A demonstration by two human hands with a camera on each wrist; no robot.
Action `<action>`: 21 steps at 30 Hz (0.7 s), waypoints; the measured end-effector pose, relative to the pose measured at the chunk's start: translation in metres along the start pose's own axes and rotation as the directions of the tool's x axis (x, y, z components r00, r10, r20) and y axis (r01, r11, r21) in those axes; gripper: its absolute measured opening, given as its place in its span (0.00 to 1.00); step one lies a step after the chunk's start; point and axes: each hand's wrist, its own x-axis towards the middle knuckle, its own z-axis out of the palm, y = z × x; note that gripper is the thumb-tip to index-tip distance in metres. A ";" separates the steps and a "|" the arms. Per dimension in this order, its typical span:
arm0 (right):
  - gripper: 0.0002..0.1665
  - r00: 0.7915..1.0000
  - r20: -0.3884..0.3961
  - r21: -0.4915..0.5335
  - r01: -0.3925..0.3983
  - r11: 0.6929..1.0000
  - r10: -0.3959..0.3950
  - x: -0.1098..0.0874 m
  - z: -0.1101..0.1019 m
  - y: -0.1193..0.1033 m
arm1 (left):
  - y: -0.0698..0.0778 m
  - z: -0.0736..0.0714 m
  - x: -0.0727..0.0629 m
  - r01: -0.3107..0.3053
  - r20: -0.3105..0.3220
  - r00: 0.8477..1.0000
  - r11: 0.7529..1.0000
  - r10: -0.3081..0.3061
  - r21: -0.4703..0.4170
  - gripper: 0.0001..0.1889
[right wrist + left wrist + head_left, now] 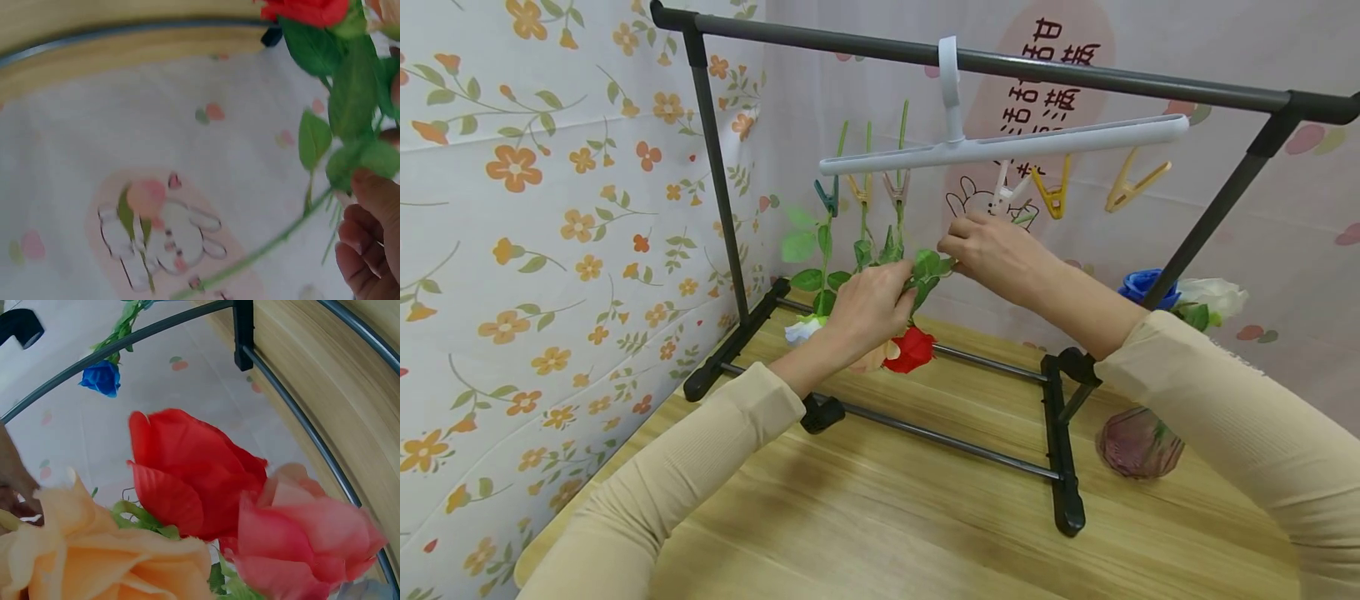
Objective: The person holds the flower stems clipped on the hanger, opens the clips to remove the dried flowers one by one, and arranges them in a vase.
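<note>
At the centre of the head view, the left hand (867, 310) shows its back; its fingertips are hidden, so I cannot tell whether they grip. The red rose (913, 350) lies just below it, with a peach rose (871, 360) half covered. Right of centre, the right hand (992, 254) hides its own fingertips. Above, 6 plastic clothespins (1054, 196) hang from a smooth white hanger (1000, 152) on a dark rail (820, 37); the 3 at left bear stems. At right, a rack post crosses a blue rose (1138, 286), and a pink faceted vase (1138, 446) sits partly behind the sleeve (1217, 408).

In the left wrist view, broad fabric-like petals fill the lower half: the peach rose cut off by the bottom edge, the red centred, a coral rose (306, 550) at lower right.

In the right wrist view, lower right, the right thumb and fingers pinch a leafy green stem (262, 253) slanting toward the bottom edge. The red rose is cropped at top; a printed rabbit (169, 240) marks the pale cloth (81, 144).
</note>
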 end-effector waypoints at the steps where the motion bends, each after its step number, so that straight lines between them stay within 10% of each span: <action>1: 0.11 1.000 -0.005 0.041 -0.017 0.999 0.017 -0.001 0.004 -0.003 | 0.000 0.000 0.000 0.001 0.004 1.000 1.000 -0.001 -0.002 0.04; 21: 0.06 0.979 -0.135 0.220 -0.121 0.968 0.153 -0.032 0.037 -0.027 | -0.002 -0.010 -0.003 0.037 0.061 0.998 0.999 -0.035 -0.040 0.16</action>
